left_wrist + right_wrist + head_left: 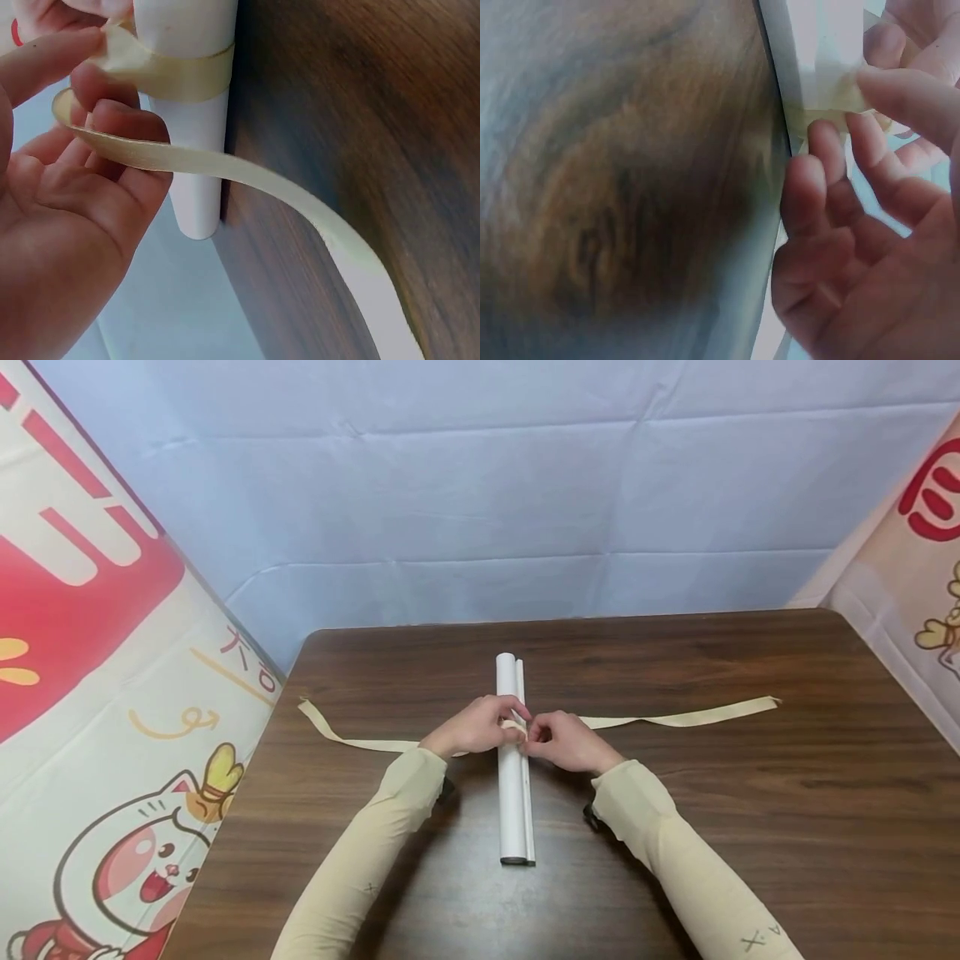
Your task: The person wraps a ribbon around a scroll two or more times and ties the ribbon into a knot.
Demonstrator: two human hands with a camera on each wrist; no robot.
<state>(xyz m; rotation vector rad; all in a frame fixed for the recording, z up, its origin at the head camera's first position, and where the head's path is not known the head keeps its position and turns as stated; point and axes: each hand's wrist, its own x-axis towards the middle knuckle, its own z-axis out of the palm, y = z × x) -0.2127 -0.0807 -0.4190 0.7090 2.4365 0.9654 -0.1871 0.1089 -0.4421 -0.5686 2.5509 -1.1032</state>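
A white rolled scroll point(512, 802) with a thin white rod point(530, 810) along its right side lies lengthwise on the wooden table. Round its middle passes a cream ribbon point(187, 75), snug against the paper in the left wrist view. My left hand point(480, 724) is over the roll and pinches ribbon between thumb and finger, while a loose tail runs across its other curled fingers. From the right side, my right hand point(568, 741) meets it and pinches the ribbon at the scroll. The fingers partly hide the crossing of the ribbon.
One ribbon end point(322, 722) stretches left over the dark wooden table point(712, 793), and the other end point(705, 714) stretches right. Behind the table hangs a pale blue cloth point(480, 510). A printed cartoon banner point(112, 693) stands at the left.
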